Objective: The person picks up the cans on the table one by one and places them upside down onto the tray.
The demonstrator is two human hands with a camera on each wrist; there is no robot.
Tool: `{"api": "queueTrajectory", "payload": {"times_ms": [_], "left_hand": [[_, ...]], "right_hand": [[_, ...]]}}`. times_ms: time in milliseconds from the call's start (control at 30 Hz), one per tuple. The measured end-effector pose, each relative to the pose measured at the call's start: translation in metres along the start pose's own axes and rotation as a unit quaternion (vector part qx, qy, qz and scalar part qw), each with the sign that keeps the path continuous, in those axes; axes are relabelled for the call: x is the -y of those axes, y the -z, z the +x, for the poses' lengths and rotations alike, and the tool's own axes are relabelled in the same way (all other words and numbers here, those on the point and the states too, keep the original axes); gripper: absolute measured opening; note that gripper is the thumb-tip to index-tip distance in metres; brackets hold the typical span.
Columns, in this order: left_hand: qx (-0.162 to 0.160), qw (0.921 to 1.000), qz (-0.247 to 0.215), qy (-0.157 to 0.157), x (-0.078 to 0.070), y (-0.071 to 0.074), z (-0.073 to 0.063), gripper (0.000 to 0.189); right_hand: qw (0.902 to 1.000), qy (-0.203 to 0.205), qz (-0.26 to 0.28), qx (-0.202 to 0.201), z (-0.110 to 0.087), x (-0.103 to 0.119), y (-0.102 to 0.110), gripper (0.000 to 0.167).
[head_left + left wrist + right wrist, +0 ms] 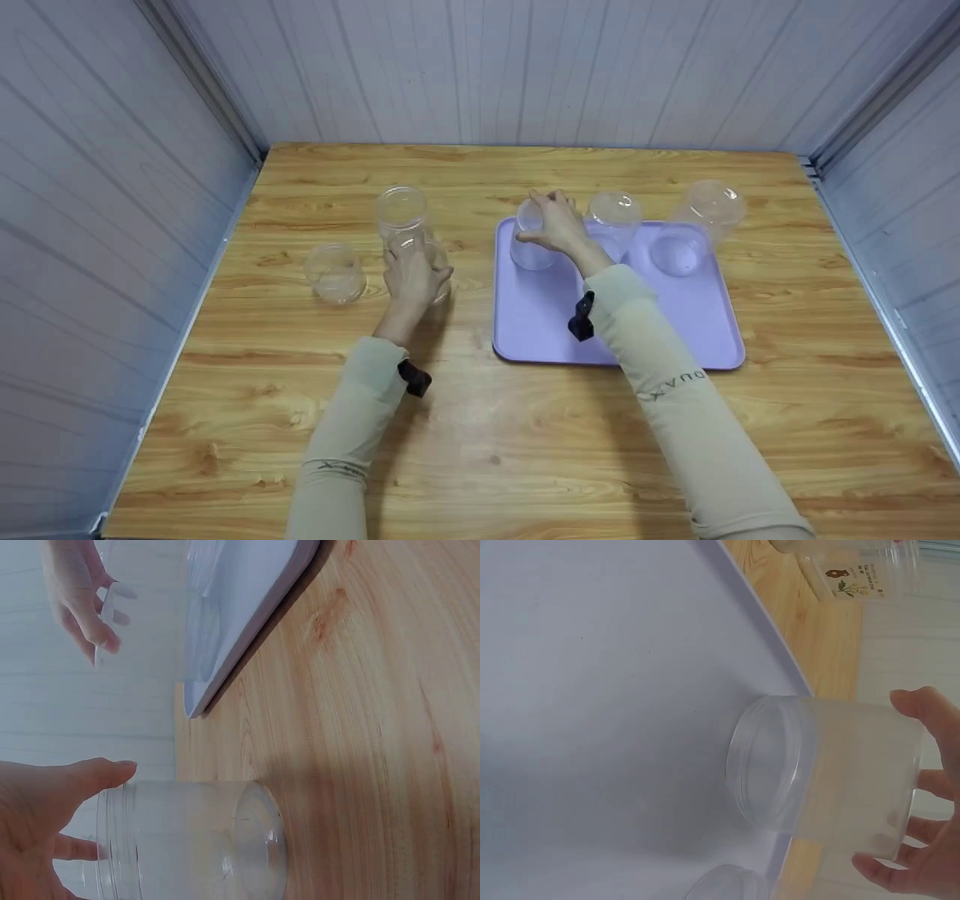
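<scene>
My left hand (411, 281) grips the top rim of a clear plastic jar (187, 840) that stands on the wooden table, thumb on one side and fingers on the other. Over the lilac tray (540, 322), my right hand (559, 225) holds another clear jar (847, 772) by its upper end. That jar's ridged end is down at the tray, near its back left corner. To its right on the tray stand two more clear jars, a middle one (615, 208) and a right one (711, 206).
Left of the tray, a clear jar (401, 206) stands behind my left hand and another jar (335, 277) to its left. A printed label (855, 577) shows on one jar in the right wrist view. Panelled walls (480, 75) enclose the table (480, 450) at the back and sides.
</scene>
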State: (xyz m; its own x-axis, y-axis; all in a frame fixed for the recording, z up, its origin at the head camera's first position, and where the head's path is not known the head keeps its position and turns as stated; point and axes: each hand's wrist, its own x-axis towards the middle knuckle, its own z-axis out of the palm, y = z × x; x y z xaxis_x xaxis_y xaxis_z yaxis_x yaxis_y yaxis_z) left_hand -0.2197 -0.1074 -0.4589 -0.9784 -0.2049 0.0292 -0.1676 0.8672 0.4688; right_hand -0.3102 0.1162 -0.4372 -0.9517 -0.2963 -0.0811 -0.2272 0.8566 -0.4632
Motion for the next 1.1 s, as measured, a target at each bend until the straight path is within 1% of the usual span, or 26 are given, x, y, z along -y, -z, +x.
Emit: {"api": "queueTrajectory", "payload": {"times_ms": [167,367,500,700,967,1100], "left_hand": [[-0.010,0.9999,-0.005,0.000,0.000,0.000,0.000,0.076],[-0.002,1.0000,0.002,0.003,0.001,0.001,0.000,0.076],[-0.003,1.0000,-0.003,0.002,0.000,0.001,-0.001,0.075],[-0.004,0.9999,0.009,-0.012,-0.002,0.002,-0.003,0.077],[-0.020,0.9991,0.015,-0.033,-0.006,0.003,-0.007,0.078],[-0.031,0.9985,0.008,-0.045,-0.010,0.003,-0.009,0.080]], "right_hand": [[1.0000,-0.004,-0.002,0.000,0.001,0.001,-0.001,0.084],[0.9999,-0.010,-0.007,0.004,0.002,0.003,-0.001,0.086],[0.9998,-0.014,-0.006,0.008,0.002,0.003,-0.001,0.087],[0.9998,-0.019,-0.005,0.009,0.003,0.003,-0.001,0.086],[0.9998,-0.010,-0.012,0.015,0.004,0.002,-0.002,0.086],[0.9998,-0.016,-0.006,0.009,0.002,0.003,-0.002,0.087]]}}
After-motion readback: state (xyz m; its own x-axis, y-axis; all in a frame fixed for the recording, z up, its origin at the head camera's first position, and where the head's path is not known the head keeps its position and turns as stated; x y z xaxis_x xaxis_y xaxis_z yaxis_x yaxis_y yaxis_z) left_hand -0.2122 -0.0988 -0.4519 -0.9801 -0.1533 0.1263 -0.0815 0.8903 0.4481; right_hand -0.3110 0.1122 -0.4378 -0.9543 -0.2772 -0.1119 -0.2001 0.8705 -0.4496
